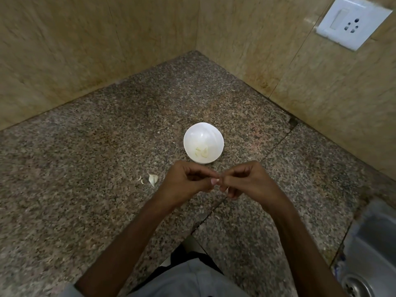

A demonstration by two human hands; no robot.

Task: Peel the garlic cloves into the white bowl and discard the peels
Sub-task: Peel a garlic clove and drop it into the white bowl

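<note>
Left hand (188,181) and right hand (246,181) pinch 1 half-hidden clove (216,185); bowl (202,132) beyond, sink (369,243) right.

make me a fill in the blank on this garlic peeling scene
1. The garlic cloves in the round white bowl are already ____.
2. One unpeeled garlic clove lies on the speckled granite counter, on the bowl's ____ side.
3. The left hand and right hand pinch a mostly hidden garlic bit ____ them.
Missing: peeled; left; between

Kitchen: granite counter (107,168), steel sink (368,254)
</note>
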